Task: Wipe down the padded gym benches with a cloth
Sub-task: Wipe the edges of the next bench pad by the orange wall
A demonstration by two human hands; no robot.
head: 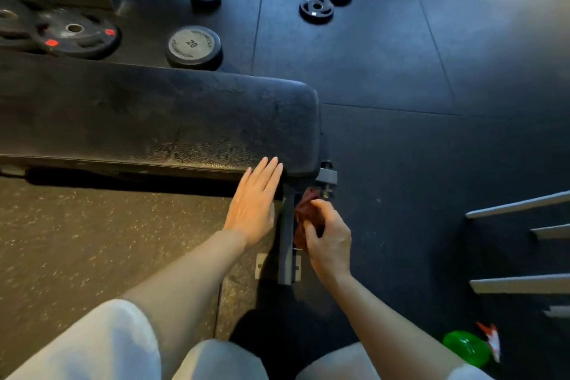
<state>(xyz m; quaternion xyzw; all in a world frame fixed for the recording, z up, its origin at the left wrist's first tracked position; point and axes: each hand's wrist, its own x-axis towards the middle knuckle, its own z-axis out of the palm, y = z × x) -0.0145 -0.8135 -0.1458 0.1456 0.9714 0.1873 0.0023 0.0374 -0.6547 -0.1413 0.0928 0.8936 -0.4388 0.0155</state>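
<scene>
Bench padding, black, pebbled vinyl with rounded corners, lies under and beyond your left hand, whose straight, close-together fingertips rest flat on its near edge. Your right hand curls around a crumpled dark-red cloth, thumb and fingers pinching it against the grey metal bench leg.

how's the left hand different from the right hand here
The left hand lies flat with straight fingers, its fingertips on the near edge of the black padded bench; the right hand is curled, gripping a bunched dark red cloth. The left hand holds nothing; the right presses the cloth against the grey metal bench leg below the pad. Both are bare and sit by the bench's right end.
</scene>
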